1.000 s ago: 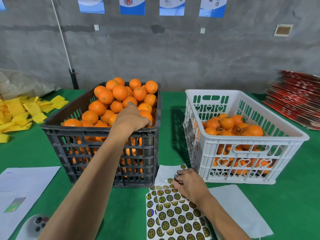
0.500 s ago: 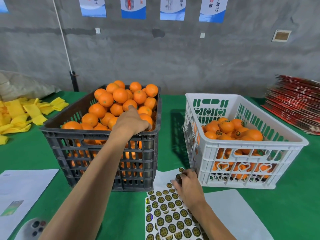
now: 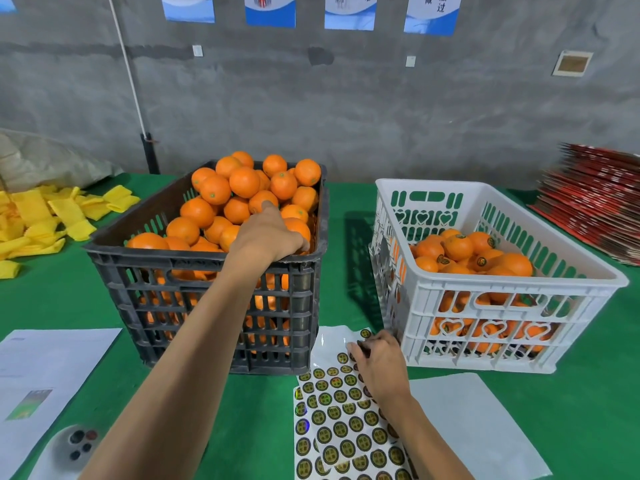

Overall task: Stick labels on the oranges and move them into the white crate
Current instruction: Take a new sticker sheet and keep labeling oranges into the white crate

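Observation:
A black crate heaped with unlabelled oranges stands left of centre. My left hand reaches into its near right corner, fingers curled over one orange, the index finger touching another behind it. The white crate on the right holds labelled oranges. In front lies a sheet of round gold-and-black labels. My right hand rests on the sheet's top part and pinches a label at its fingertips.
Yellow foam nets lie at the far left. Flat red cartons are stacked at the far right. A printed paper and a white device sit at the near left, and white backing paper lies under the white crate's front.
My right hand has crept a little up the label sheet toward its top edge. My left hand stays on the same orange in the black crate.

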The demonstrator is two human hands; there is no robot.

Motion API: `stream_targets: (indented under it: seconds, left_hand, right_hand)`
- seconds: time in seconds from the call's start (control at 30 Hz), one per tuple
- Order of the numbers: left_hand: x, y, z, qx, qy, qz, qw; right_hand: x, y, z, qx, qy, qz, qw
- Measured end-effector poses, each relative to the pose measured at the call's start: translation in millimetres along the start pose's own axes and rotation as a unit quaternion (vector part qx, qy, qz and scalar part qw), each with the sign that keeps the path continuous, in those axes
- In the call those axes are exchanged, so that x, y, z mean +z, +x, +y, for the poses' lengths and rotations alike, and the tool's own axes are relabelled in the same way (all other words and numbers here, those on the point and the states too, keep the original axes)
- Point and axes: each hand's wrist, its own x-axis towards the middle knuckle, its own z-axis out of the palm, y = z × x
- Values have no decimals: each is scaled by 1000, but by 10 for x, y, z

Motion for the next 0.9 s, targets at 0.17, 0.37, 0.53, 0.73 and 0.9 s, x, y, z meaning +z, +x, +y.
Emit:
stream_targets:
  seconds: [0.17, 0.37, 0.53, 0.73, 0.9]
  left_hand:
    - [-2, -11, 6, -2, 2, 4, 1000]
    - [6, 6, 5, 0, 10, 0, 1000]
    - [2, 1, 8, -4, 12, -8, 1000]
    - [8, 6, 7, -4, 11, -4, 1000]
    - [9, 6, 1, -2, 12, 1, 1000]
  right_hand:
    - [13, -8, -12, 7, -21, 0, 1000]
    - [23, -12, -28, 26, 37, 23, 999]
    - [61, 12, 1, 28, 38, 29, 998]
    - [108, 22, 1, 40, 50, 62, 996]
    - [113, 41, 17, 54, 75, 55, 994]
